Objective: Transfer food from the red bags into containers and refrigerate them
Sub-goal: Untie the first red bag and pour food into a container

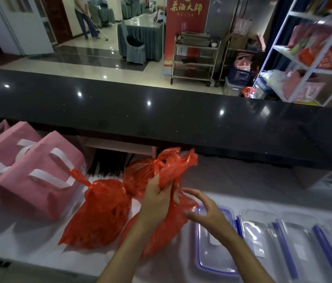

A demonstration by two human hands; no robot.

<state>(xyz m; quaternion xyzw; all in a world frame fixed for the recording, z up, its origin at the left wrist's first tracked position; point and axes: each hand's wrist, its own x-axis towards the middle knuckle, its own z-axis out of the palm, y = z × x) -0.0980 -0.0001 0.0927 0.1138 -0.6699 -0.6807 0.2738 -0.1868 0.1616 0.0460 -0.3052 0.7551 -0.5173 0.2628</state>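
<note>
The left hand (158, 198) is gripping the gathered neck of a crinkled red plastic bag (167, 223), fingers curled round the bunched film and lifting it so the weight of the food hangs below and the knot is presented upward. The right hand (202, 211) is hovering just beside the bag with its fingers spread and bent, holding nothing; judging by that pose, it is coming in to work the neck loose.

This bag is sitting near the middle of the white worktop (28, 231), right against a clear lidded plastic container with blue clips (212, 242), probably so the contents can be tipped straight across. Two more red bags are waiting: a knotted one (103, 211) lying to the left and another (140, 172) behind, toward the back edge under the black speckled counter (161, 119). That is making three red bags in all.

Along the right part of the worktop at least three clear containers are lined up side by side, the next one (256, 235) touching the first; motion blur is smearing the far ones, so there may be a fourth. Two pink paper carrier bags with white handles (32, 180) are standing at the left end, with more pink behind them.
</note>
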